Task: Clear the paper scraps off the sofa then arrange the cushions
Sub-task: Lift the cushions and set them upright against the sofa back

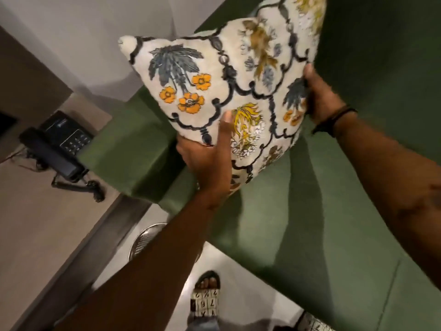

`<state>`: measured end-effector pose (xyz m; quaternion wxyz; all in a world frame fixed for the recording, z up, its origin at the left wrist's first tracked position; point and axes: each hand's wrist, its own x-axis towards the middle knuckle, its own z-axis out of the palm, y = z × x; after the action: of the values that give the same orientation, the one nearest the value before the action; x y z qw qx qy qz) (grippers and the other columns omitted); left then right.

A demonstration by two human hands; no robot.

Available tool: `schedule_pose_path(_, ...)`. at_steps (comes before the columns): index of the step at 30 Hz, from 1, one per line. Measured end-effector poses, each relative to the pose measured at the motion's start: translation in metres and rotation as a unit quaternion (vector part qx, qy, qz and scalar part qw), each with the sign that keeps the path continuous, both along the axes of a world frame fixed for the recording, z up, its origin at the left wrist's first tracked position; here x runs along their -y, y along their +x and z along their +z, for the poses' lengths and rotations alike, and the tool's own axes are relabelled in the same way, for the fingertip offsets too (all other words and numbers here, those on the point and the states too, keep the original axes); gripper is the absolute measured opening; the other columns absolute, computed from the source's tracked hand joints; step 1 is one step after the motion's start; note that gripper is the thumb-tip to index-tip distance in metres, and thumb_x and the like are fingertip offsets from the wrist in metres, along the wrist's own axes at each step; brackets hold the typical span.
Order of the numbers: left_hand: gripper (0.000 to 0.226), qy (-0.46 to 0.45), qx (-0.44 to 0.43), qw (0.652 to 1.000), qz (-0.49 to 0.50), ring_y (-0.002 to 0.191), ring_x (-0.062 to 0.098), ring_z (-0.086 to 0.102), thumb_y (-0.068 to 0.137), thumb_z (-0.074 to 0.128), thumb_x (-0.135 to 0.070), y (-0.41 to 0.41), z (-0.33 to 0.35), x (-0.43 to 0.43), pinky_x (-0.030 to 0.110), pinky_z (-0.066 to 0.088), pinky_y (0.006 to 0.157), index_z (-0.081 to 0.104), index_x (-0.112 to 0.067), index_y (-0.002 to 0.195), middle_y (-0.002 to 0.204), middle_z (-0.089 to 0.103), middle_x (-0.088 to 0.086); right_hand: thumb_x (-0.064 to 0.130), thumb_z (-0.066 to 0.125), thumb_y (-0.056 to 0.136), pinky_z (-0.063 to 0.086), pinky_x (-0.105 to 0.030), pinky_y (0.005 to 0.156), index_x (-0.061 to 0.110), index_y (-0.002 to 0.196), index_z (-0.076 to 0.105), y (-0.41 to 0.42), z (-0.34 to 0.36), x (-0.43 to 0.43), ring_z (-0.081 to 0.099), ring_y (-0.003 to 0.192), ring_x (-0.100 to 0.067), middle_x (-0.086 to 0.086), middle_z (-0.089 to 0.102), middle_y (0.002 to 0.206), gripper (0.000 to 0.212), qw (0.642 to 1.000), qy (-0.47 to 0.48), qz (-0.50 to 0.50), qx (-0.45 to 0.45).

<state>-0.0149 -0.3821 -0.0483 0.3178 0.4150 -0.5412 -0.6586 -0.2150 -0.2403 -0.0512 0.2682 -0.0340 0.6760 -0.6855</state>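
While both hands hold it in the air, the cushion (229, 75) hangs over the green sofa (334, 223), which is the biggest thing in the view and fills the side from 1 o'clock down to 5 o'clock. The seat of the sofa lies under the cushion, and its armrest (124, 144) stands at 9 o'clock from the middle. I see no paper scrap on the part of the seat that shows.

The cushion is cream with dark curved lines, blue-grey leaves and orange and yellow flowers. It is tilted, with one corner pointing to 10 o'clock and another part going out of the view at 12 o'clock.

At 8 o'clock a beige table top (35, 223) stands beside the armrest, and a black telephone (57, 149) with its curly cord lies on it.

The left hand (207, 161) is closed on the lower edge of the cushion, with the thumb on the front face and the palm under it. The right hand (322, 99) is closed on the edge at 3 o'clock, and a dark band (334, 120) goes around its wrist.

At 6 o'clock a foot in a patterned sandal (205, 299) stands on the pale floor.
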Motion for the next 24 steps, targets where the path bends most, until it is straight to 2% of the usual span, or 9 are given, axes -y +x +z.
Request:
schedule_pose_path(2, 0.088, -0.005, -0.005, 0.999, 0.033, 0.121, 0.016, 0.061, 0.057, 0.082, -0.058, -0.009, -0.002, -0.006, 0.043, 0.052, 0.105, 0.051, -0.016, 0.129, 0.132, 0.059, 0.004, 0.026, 0.046, 0.099, 0.047, -0.044, 0.104, 0.004, 0.141, 0.042, 0.007, 0.005, 0.000, 0.056, 0.122, -0.031, -0.022, 0.051, 0.140, 0.048, 0.997, -0.058, 0.033, 0.038)
schedule_pose_path(4, 0.066, -0.017, -0.039, 0.999, 0.026, 0.114, -0.001, 0.062, 0.071, 0.082, -0.041, -0.014, -0.004, -0.009, 0.028, 0.054, 0.101, 0.048, -0.025, 0.125, 0.124, 0.061, -0.009, 0.022, 0.065, 0.086, 0.053, -0.040, 0.094, 0.003, 0.135, 0.048, 0.026, 0.010, -0.016, 0.064, 0.109, -0.028, -0.018, 0.063, 0.128, 0.055, 0.998, -0.053, -0.021, 0.004)
schedule_pose_path(7, 0.053, -0.056, -0.110, 0.986, -0.112, 0.109, -0.016, 0.061, 0.086, 0.072, -0.014, -0.030, -0.004, -0.009, 0.004, 0.048, 0.087, 0.045, -0.024, 0.131, 0.112, 0.069, -0.031, 0.028, 0.083, 0.067, 0.057, -0.025, 0.075, 0.014, 0.115, 0.064, 0.056, 0.013, -0.068, 0.072, 0.092, -0.013, 0.003, 0.077, 0.100, 0.053, 0.986, 0.001, -0.148, -0.077)
schedule_pose_path(10, 0.051, -0.070, -0.097, 0.957, -0.265, 0.112, -0.007, 0.064, 0.081, 0.075, -0.031, -0.071, 0.007, -0.017, 0.009, 0.051, 0.088, 0.055, -0.026, 0.128, 0.116, 0.070, -0.029, 0.037, 0.086, 0.060, 0.056, -0.017, 0.069, 0.022, 0.104, 0.065, 0.076, 0.017, -0.118, 0.071, 0.084, -0.002, 0.017, 0.077, 0.090, 0.051, 0.950, 0.038, -0.267, -0.158)
schedule_pose_path(13, 0.068, -0.087, -0.035, 0.924, -0.372, 0.110, 0.000, 0.068, 0.066, 0.079, -0.060, -0.129, 0.019, -0.037, 0.019, 0.055, 0.089, 0.060, -0.032, 0.125, 0.116, 0.073, -0.020, 0.042, 0.088, 0.059, 0.057, -0.022, 0.075, 0.015, 0.107, 0.065, 0.071, 0.011, -0.153, 0.070, 0.088, -0.005, 0.010, 0.077, 0.094, 0.059, 0.911, 0.035, -0.356, -0.203)
schedule_pose_path(16, 0.075, -0.073, 0.007, 0.899, -0.432, 0.104, 0.006, 0.071, 0.059, 0.078, -0.070, -0.176, 0.016, -0.056, 0.026, 0.057, 0.089, 0.062, -0.032, 0.122, 0.112, 0.076, -0.015, 0.037, 0.088, 0.061, 0.056, -0.022, 0.076, 0.014, 0.105, 0.063, 0.056, -0.007, -0.174, 0.069, 0.090, -0.002, 0.009, 0.075, 0.096, 0.056, 0.897, 0.053, -0.385, -0.210)
schedule_pose_path(18, 0.086, -0.104, 0.058, 0.900, -0.419, 0.106, 0.005, 0.070, 0.060, 0.072, -0.076, -0.190, 0.013, -0.076, 0.026, 0.054, 0.094, 0.058, -0.026, 0.128, 0.119, 0.072, -0.009, 0.034, 0.088, 0.061, 0.053, -0.034, 0.095, 0.009, 0.123, 0.055, 0.046, -0.020, -0.188, 0.062, 0.113, -0.012, -0.008, 0.066, 0.121, 0.075, 0.905, 0.117, -0.368, -0.176)
schedule_pose_path(20, 0.088, -0.160, 0.098, 0.922, -0.340, 0.114, 0.007, 0.064, 0.062, 0.061, -0.081, -0.187, 0.006, -0.101, 0.024, 0.049, 0.097, 0.056, -0.023, 0.128, 0.126, 0.066, -0.006, 0.039, 0.087, 0.062, 0.033, -0.037, 0.116, 0.010, 0.146, 0.034, 0.044, -0.027, -0.201, 0.040, 0.137, -0.020, -0.014, 0.041, 0.148, 0.103, 0.906, 0.190, -0.353, -0.134)
schedule_pose_path(24, 0.085, -0.251, 0.136, 0.942, -0.176, 0.139, 0.028, 0.041, 0.081, 0.045, -0.071, -0.137, 0.009, -0.181, 0.036, 0.032, 0.116, 0.042, -0.009, 0.140, 0.148, 0.042, 0.015, 0.051, 0.078, 0.069, 0.018, -0.021, 0.114, 0.016, 0.150, 0.024, 0.088, -0.025, -0.235, 0.024, 0.143, -0.019, -0.014, 0.029, 0.155, 0.103, 0.882, 0.240, -0.376, -0.155)
